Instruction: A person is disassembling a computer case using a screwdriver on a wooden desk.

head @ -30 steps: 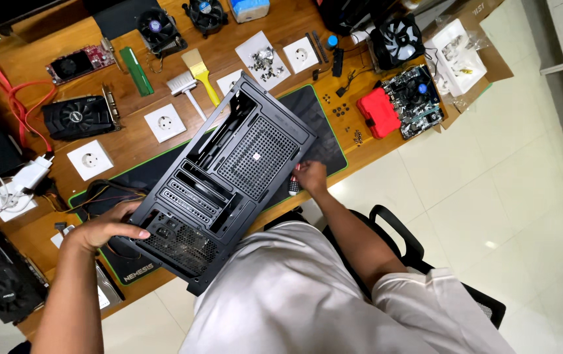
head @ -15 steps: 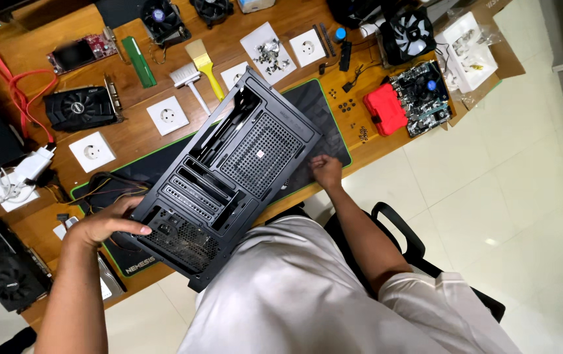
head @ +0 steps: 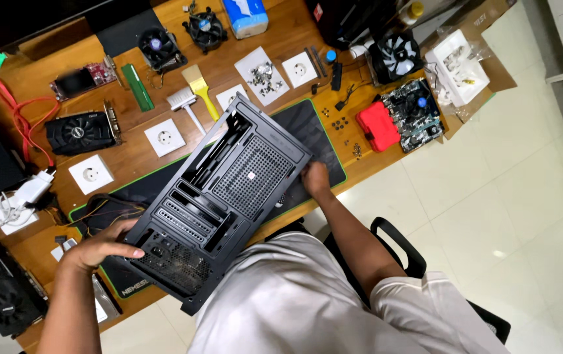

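Note:
A black empty computer case (head: 219,196) lies tilted across a black desk mat (head: 307,128) with a green edge, on a wooden desk (head: 130,151). My left hand (head: 101,246) grips the case's lower left corner, by its rear panel. My right hand (head: 314,178) rests against the case's right side, over the mat, fingers curled on the case edge. The case's perforated panel faces up.
A black graphics card (head: 81,131), white sockets (head: 164,137), a yellow brush (head: 199,88), fans (head: 396,56), a red box (head: 378,124), a motherboard (head: 416,111), loose screws (head: 340,123) and cables (head: 22,124) lie on the desk. A black chair (head: 412,259) stands under me.
The case has shifted slightly toward me and to the left. My right hand has slid a little along the case's right side; my left hand keeps its grip.

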